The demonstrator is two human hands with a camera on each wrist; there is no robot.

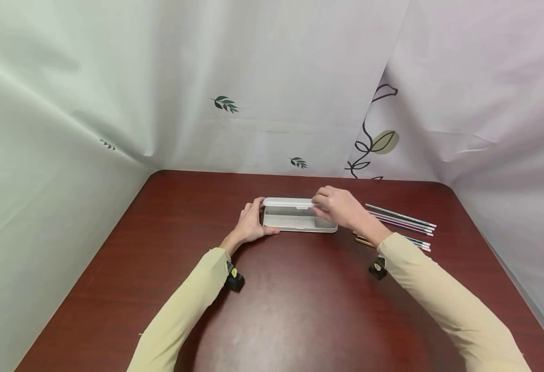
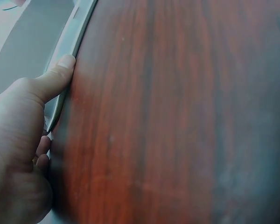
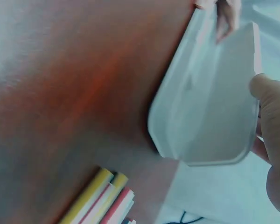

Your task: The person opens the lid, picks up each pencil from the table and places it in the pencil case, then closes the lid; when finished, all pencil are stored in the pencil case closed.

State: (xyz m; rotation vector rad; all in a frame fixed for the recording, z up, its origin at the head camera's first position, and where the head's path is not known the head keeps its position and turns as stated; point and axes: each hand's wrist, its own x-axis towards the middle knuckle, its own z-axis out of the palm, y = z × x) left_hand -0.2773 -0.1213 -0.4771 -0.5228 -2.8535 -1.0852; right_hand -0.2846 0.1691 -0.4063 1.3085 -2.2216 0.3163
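A white pencil case (image 1: 289, 222) stands on the table with its lid (image 1: 285, 202) raised at the back. Inside is a long compartment and a smaller one at the right, partly covered by my right hand. My left hand (image 1: 249, 223) grips the case's left end, its thumb (image 2: 60, 74) on the front rim and fingers round the side. With the thumb and fingers of my right hand (image 1: 341, 207) I pinch the free edge of the lid (image 3: 228, 93) toward its right end. Several pencils (image 1: 401, 223) lie right of the case, partly behind my right forearm.
The dark red wooden table (image 1: 276, 299) has rounded far corners. Pale printed cloth (image 1: 272, 129) hangs behind it and along both sides. Pencil ends (image 3: 100, 179) show close to the case's right end in the right wrist view.
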